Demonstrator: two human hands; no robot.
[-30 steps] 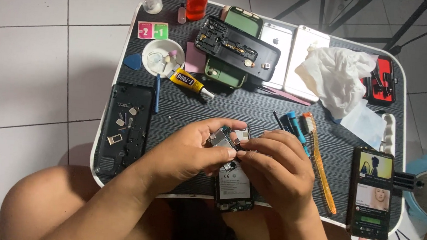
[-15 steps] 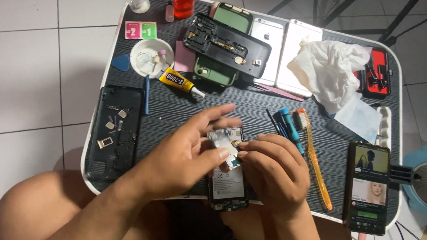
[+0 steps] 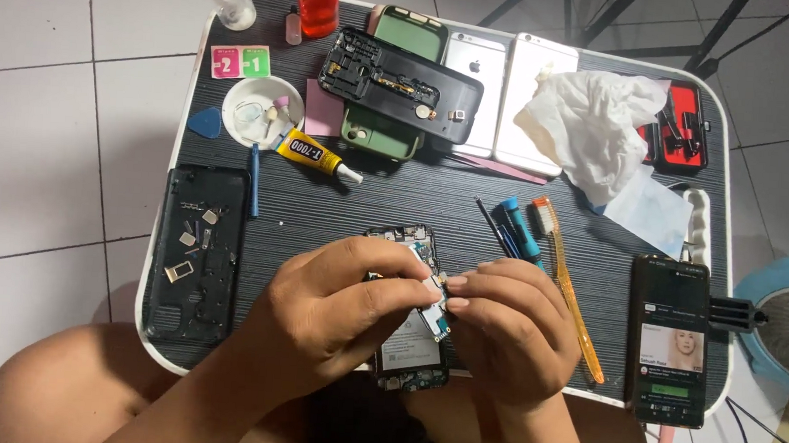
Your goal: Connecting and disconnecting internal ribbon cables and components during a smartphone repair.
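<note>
An opened phone (image 3: 410, 357) with its circuit board bare lies at the near edge of the dark lap table (image 3: 368, 202), partly hidden under both hands. My left hand (image 3: 339, 311) curls over its left side, thumb and fingers pinched at the board. My right hand (image 3: 508, 336) comes from the right. Its fingertips meet the left ones on a small silvery part (image 3: 434, 299) at the phone's upper right. I cannot tell whether the part is seated or lifted.
A black back cover (image 3: 196, 250) with loose small parts lies left. Behind are a white dish (image 3: 260, 111), glue tube (image 3: 315, 155), black phone frame (image 3: 403, 83), tissue (image 3: 592, 133). An orange toothbrush (image 3: 571, 282), blue screwdriver (image 3: 520, 229) and lit phone (image 3: 670, 341) lie right.
Both hands have sunk closer to the opened phone, bringing the small silvery part down onto its upper end. The view has shifted slightly.
</note>
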